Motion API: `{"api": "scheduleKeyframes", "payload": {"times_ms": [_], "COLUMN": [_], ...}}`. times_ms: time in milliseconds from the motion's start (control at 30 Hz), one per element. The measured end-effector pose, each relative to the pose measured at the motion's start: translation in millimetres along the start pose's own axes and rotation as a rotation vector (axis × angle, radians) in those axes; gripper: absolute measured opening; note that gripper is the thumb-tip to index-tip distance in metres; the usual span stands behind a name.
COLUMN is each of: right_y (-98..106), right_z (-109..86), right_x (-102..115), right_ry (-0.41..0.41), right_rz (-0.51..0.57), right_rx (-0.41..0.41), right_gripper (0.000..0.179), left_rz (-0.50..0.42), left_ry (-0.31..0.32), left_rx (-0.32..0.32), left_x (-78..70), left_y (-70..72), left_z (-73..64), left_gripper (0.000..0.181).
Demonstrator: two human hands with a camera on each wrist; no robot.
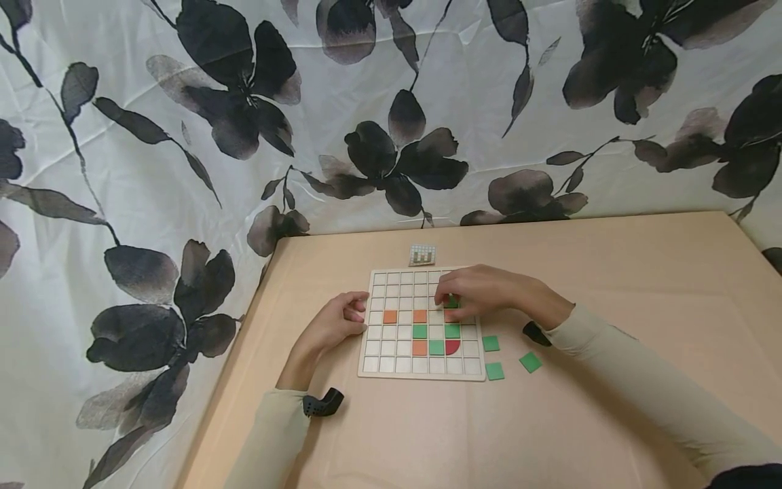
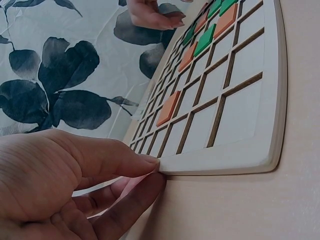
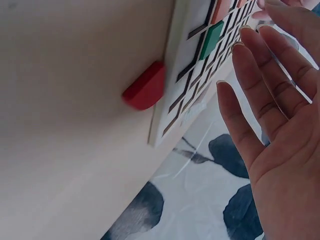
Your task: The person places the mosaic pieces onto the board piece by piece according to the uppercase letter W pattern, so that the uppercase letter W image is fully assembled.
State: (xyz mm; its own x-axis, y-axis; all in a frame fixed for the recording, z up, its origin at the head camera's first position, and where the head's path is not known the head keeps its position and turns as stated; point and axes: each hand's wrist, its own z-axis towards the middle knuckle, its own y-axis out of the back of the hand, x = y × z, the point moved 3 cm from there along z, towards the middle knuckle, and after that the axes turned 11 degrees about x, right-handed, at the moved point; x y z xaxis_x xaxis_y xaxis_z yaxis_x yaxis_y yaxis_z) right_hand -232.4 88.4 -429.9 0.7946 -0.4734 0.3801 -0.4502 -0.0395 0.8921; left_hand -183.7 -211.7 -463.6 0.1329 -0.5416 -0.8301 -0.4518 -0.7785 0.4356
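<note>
A white square-grid board [image 1: 388, 367] lies on the table with several orange and green tiles in its cells, plus a red rounded piece [image 1: 453, 347]. My left hand [image 1: 334, 322] pinches the board's left edge; in the left wrist view the thumb [image 2: 117, 155] lies on the rim with a finger below it. Over the board's right part hovers my right hand [image 1: 489, 292], partly covering a green tile [image 1: 451, 301] and an orange tile [image 1: 451, 316]. In the right wrist view its fingers [image 3: 260, 82] are spread and fairly straight, with no piece visible between them.
Loose green tiles [image 1: 491, 343] lie on the table right of the board. A red rounded piece [image 3: 146, 87] lies by the board's edge in the right wrist view. Behind the board is a small patterned card [image 1: 422, 255]. A floral curtain [image 1: 379, 163] hangs along the table's back and left.
</note>
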Motion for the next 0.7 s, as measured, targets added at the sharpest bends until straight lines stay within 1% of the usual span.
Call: {"api": "scheduleKeyframes", "payload": {"times_ms": [167, 267, 433, 533, 700], "right_y": [-0.7, 0.0, -3.7, -8.0, -12.7], "right_z": [-12.9, -21.1, -31.4, -37.4, -48.4], "right_x": [-4.8, -5.9, -8.3, -11.2, -16.0], "right_ry": [-0.01, -0.017, -0.057, -0.077, -0.081], "right_rz": [0.026, 0.044, 0.071, 0.069, 0.042], "right_rx": [-0.023, -0.023, -0.02, -0.035, -0.068], "right_gripper": [0.024, 0.024, 0.025, 0.025, 0.022], "left_rz": [-0.005, -0.009, -0.011, -0.005, 0.006], "left_ry": [-0.001, -0.005, -0.01, -0.006, 0.0], "left_rx": [-0.003, -0.003, -0.002, 0.0, -0.002], "left_x": [0.6, 0.4, 0.6, 0.9, 0.1], "left_y": [0.0, 0.1, 0.1, 0.0, 0.7], "left_z": [-0.2, -0.4, 0.0, 0.9, 1.6], "left_gripper": [0.066, 0.066, 0.066, 0.066, 0.067]}}
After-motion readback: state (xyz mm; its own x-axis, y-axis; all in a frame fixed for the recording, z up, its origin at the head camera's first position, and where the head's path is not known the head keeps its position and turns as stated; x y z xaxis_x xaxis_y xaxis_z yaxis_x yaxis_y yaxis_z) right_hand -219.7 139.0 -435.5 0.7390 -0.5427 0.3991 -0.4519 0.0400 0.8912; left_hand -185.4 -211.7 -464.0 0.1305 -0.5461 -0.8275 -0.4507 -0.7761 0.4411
